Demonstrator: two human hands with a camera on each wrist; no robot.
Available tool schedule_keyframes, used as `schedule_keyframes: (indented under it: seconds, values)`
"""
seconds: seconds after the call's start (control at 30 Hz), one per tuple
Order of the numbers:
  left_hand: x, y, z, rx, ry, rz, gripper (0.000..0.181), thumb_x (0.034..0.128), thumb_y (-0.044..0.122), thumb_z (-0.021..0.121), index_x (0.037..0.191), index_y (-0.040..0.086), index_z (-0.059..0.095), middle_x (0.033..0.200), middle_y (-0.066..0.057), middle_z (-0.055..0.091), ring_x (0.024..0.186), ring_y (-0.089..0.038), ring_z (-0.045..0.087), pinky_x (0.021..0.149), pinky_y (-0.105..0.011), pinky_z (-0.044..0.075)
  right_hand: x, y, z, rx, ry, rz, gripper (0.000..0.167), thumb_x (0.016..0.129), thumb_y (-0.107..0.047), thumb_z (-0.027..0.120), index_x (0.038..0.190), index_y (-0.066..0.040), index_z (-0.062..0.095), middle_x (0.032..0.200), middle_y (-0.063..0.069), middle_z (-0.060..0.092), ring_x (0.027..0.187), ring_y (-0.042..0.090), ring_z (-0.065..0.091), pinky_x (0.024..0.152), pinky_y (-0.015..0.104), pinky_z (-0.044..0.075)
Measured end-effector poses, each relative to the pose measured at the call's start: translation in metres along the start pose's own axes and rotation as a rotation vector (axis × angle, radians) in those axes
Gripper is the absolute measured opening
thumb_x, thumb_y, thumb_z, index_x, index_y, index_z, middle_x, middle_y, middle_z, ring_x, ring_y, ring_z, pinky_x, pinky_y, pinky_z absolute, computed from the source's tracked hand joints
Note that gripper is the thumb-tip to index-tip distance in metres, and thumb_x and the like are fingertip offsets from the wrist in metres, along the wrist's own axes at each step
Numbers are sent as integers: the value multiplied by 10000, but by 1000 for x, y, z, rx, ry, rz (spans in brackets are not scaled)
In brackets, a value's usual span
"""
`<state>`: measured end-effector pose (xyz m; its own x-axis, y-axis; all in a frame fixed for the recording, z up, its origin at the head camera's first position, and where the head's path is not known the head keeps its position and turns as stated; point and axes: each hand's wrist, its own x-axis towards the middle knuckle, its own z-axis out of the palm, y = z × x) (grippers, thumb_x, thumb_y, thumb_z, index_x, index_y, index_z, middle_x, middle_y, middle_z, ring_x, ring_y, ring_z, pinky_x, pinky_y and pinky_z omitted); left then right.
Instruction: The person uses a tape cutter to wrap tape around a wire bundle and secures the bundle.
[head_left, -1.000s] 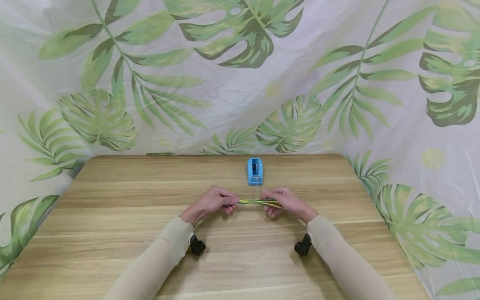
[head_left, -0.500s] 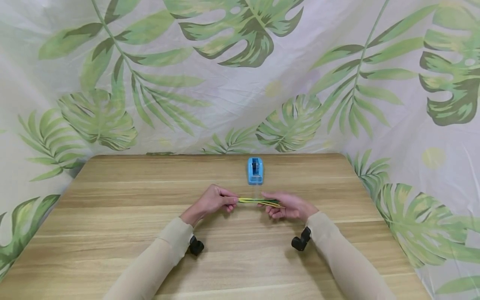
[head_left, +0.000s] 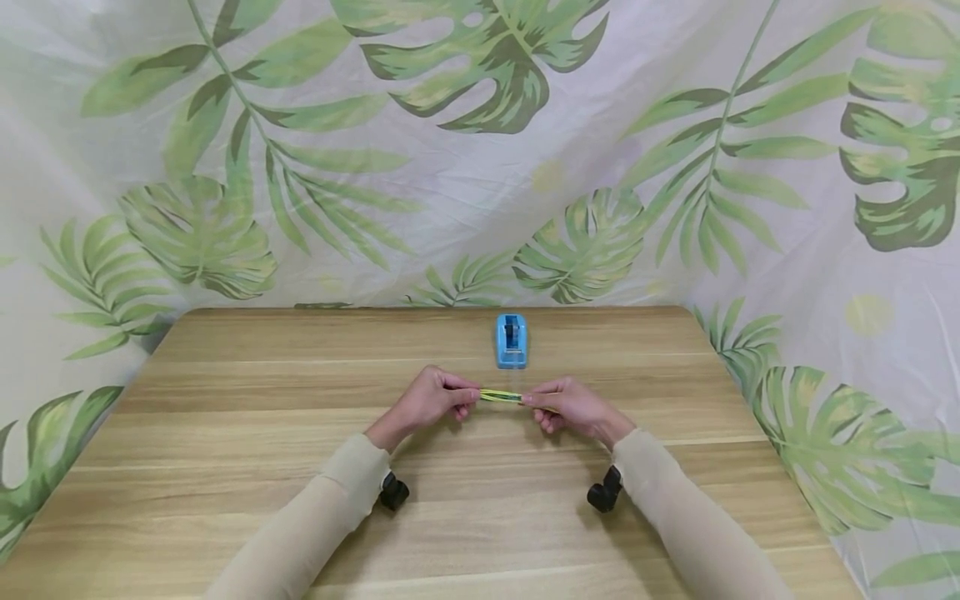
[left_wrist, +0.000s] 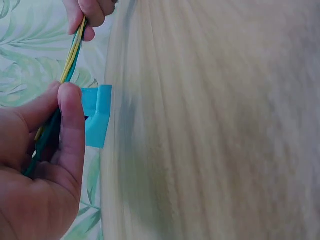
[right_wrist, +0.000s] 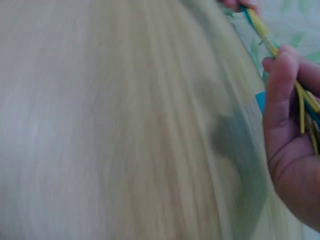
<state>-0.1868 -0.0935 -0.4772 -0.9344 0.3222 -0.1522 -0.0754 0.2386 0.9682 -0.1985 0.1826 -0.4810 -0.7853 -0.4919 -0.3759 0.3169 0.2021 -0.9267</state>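
A thin bundle of yellow and green wires [head_left: 498, 396] stretches between the two hands, held above the table. At its left part, the left hand [head_left: 431, 398] pinches it between thumb and fingers; in the left wrist view green and yellow ends [left_wrist: 42, 132] show inside the palm. The right hand [head_left: 577, 407] pinches the other part, and loose yellow ends [right_wrist: 302, 107] splay into its palm in the right wrist view. Just beyond the hands stands a blue tape dispenser [head_left: 512, 342]. A clear strip of tape [head_left: 515, 380] reaches from it toward the wires; whether it touches them is unclear.
The wooden table [head_left: 262, 467] spreads around the hands, with its far edge behind the dispenser. A leaf-patterned cloth [head_left: 465, 167] hangs behind and at the sides. Black wrist cameras [head_left: 393, 492] sit below the sleeves.
The right hand loosened and spread its fingers half a second ago, then pinched the wires again, closer to the left hand. The left hand kept its hold, rising very slightly. The dispenser stayed put.
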Motion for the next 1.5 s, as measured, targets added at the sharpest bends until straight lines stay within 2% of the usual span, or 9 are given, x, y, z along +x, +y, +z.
schedule_keyframes:
  seconds: [0.13, 0.23, 0.5, 0.63, 0.8, 0.97, 1.3, 1.4, 1.5]
  values:
    - [1, 2, -1, -2, 4, 3, 136, 936, 68, 718, 1014, -26, 777, 805, -191, 705, 590, -137, 617, 561, -275, 542, -2, 0, 1, -98, 51, -80, 298, 966, -155, 690, 1154, 76, 707, 686, 61, 628, 562, 114, 558, 530, 232, 497]
    - [1, 3, -3, -4, -34, 2, 202, 966, 129, 693, 1089, -20, 753, 866, -213, 701, 581, -146, 602, 549, -279, 529, -3, -1, 2, -143, 79, -127, 295, 960, -160, 699, 1134, 78, 714, 681, 72, 638, 555, 122, 567, 523, 240, 505]
    - [0, 8, -11, 5, -198, -173, 685, 995, 596, 512, 1361, 21, 585, 786, -70, 610, 507, -115, 464, 458, -241, 406, -4, -3, 4, -268, 104, -196, 287, 947, -193, 724, 1088, 57, 742, 703, 104, 665, 574, 131, 596, 546, 273, 537]
    - [3, 10, -11, -15, -241, -237, 670, 1023, 584, 455, 1316, -4, 586, 724, -15, 551, 475, -93, 404, 437, -226, 368, -6, -3, 5, -343, 117, -242, 248, 949, -180, 720, 1053, 42, 759, 699, 98, 667, 580, 134, 602, 553, 308, 554]
    - [5, 9, -9, -23, -238, -249, 489, 1077, 405, 460, 1171, -22, 678, 683, 3, 517, 449, -75, 357, 424, -223, 331, -8, -3, 6, -444, 131, -333, 222, 950, -187, 715, 1021, 12, 780, 706, 123, 684, 584, 149, 610, 549, 320, 561]
    - [7, 6, -8, -48, -202, -232, 373, 1063, 284, 535, 1112, -38, 717, 681, 3, 522, 454, -68, 345, 429, -221, 317, -10, 0, 8, -585, 159, -496, 198, 957, -181, 704, 1029, -19, 791, 735, 108, 710, 586, 175, 597, 529, 269, 514]
    - [7, 7, -7, -53, -131, -215, 323, 1017, 264, 627, 1048, -44, 717, 701, -5, 554, 451, -82, 249, 435, -228, 220, -7, 7, 9, -956, 293, -869, 175, 886, -95, 778, 1056, -61, 794, 967, 56, 763, 849, 142, 732, 731, 270, 583]
    - [7, 8, -6, -48, -114, -218, 330, 1010, 268, 638, 1024, -52, 716, 701, -1, 568, 448, -76, 247, 432, -222, 211, -7, 8, 9, -1026, 315, -898, 193, 884, -105, 781, 1075, -74, 792, 979, 45, 763, 863, 149, 733, 744, 293, 587]
    - [6, 7, -6, -63, -102, -212, 324, 1006, 256, 646, 1027, -60, 716, 708, 3, 582, 451, -74, 253, 437, -224, 208, -8, 7, 9, -1051, 312, -830, 192, 915, -149, 758, 1099, -105, 788, 1006, 25, 761, 893, 137, 727, 764, 301, 585]
